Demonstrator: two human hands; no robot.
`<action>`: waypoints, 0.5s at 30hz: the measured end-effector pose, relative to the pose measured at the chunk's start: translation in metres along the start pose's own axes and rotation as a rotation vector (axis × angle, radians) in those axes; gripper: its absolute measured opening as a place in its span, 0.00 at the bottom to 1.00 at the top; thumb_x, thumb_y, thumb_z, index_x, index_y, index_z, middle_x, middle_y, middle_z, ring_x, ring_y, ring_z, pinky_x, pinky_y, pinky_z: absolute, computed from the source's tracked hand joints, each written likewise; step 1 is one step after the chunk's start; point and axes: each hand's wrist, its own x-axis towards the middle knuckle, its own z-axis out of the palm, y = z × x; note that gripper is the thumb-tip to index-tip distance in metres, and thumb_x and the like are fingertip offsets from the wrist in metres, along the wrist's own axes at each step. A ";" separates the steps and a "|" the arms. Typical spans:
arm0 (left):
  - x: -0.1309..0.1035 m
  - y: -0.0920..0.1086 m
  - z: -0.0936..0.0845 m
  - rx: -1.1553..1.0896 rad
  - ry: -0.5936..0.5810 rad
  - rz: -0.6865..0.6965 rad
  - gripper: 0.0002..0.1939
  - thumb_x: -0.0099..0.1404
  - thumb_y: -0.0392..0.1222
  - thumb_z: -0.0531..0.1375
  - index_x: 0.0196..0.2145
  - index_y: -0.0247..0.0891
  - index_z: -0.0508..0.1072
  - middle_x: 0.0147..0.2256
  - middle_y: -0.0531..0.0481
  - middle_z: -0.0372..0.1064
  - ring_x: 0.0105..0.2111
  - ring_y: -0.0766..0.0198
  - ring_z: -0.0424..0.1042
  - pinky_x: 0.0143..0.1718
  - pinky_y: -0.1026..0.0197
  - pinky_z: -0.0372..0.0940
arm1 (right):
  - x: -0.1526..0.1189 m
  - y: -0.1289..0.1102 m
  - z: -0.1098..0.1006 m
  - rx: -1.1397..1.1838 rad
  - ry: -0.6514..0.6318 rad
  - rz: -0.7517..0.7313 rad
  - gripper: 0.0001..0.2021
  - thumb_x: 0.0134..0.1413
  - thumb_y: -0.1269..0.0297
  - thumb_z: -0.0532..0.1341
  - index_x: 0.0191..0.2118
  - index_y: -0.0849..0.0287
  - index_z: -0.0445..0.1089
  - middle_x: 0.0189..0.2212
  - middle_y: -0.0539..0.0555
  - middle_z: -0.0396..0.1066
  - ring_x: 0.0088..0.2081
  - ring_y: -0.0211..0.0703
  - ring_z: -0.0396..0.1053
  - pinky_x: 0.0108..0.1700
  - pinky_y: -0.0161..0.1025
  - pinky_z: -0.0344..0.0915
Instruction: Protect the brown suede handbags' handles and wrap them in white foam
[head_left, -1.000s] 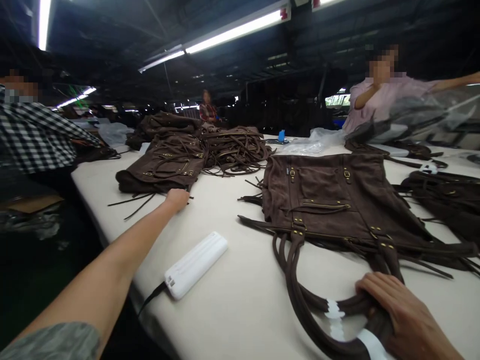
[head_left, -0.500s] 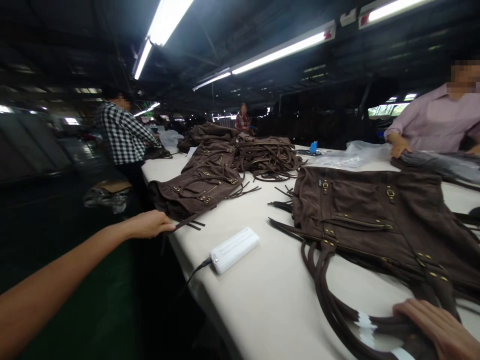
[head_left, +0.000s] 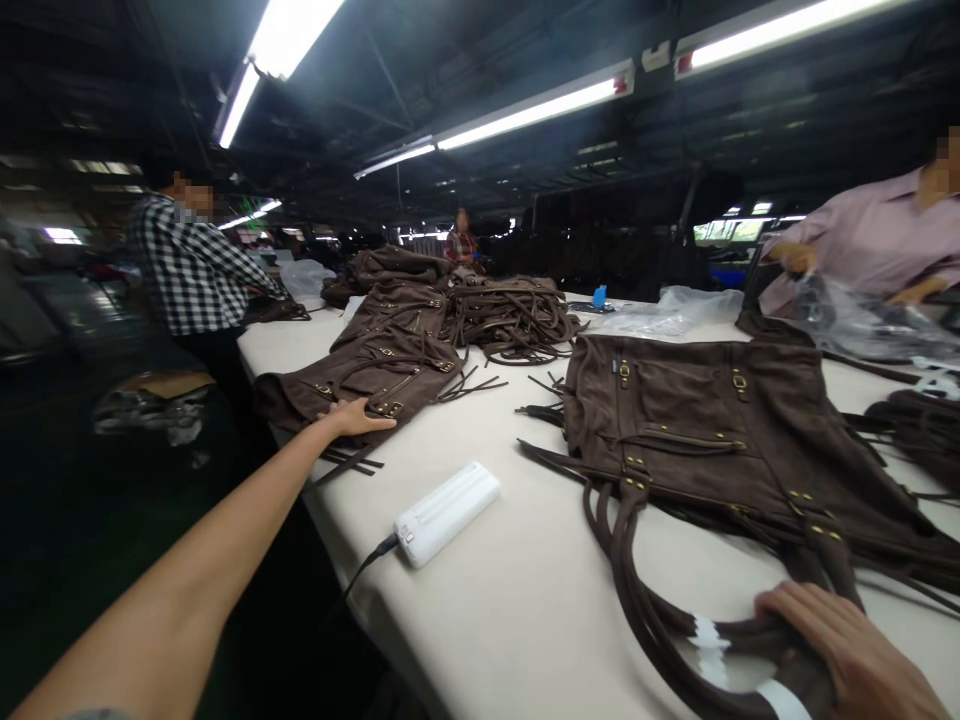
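My left hand [head_left: 358, 418] lies on the near side of a brown bag [head_left: 375, 375] at the left of the table, its thumb and fingers apart. At the lower right my right hand [head_left: 840, 635] is wrapped over the dark handles [head_left: 660, 600] of a larger brown bag [head_left: 690, 410]. White wrapping strips [head_left: 709, 645] show on these handles. The larger bag lies flat, with brass buckles and a zip pocket facing up.
A white power bank [head_left: 448, 512] with a black cable lies between the bags on the pale table [head_left: 487, 590]. Behind are piled brown bags [head_left: 510, 315] and clear plastic [head_left: 667, 312]. People stand left, right and far back.
My left hand has left the strap at the table edge and moved forward onto the left bag, its fingers opening. The view has shifted right. A person at right has lifted clear plastic.
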 end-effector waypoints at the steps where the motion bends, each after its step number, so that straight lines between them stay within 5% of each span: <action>1: 0.002 0.002 0.004 0.033 -0.023 -0.012 0.51 0.41 0.70 0.64 0.55 0.31 0.68 0.57 0.22 0.61 0.58 0.26 0.58 0.52 0.34 0.56 | 0.000 -0.001 -0.001 -0.001 -0.011 0.015 0.21 0.42 0.68 0.60 0.46 0.48 0.64 0.40 0.55 0.74 0.42 0.55 0.72 0.41 0.50 0.70; 6: 0.011 0.020 0.015 0.130 -0.120 0.037 0.54 0.49 0.66 0.62 0.66 0.36 0.51 0.61 0.28 0.57 0.60 0.34 0.57 0.57 0.36 0.52 | -0.010 0.007 0.004 0.052 -0.048 0.053 0.20 0.46 0.68 0.58 0.48 0.48 0.65 0.41 0.57 0.74 0.44 0.57 0.72 0.46 0.54 0.66; 11: 0.018 0.052 0.030 0.197 -0.101 0.016 0.55 0.49 0.67 0.64 0.65 0.34 0.52 0.61 0.25 0.55 0.60 0.30 0.55 0.55 0.33 0.53 | -0.010 0.006 0.005 0.064 -0.046 0.085 0.19 0.45 0.68 0.60 0.46 0.47 0.69 0.41 0.58 0.74 0.44 0.57 0.72 0.47 0.52 0.65; 15: 0.020 0.077 0.041 0.243 0.008 -0.069 0.36 0.64 0.56 0.59 0.62 0.32 0.57 0.57 0.31 0.59 0.56 0.42 0.62 0.54 0.39 0.59 | 0.004 -0.009 -0.009 0.041 -0.036 0.063 0.20 0.43 0.69 0.59 0.45 0.49 0.68 0.41 0.55 0.74 0.43 0.55 0.71 0.46 0.51 0.65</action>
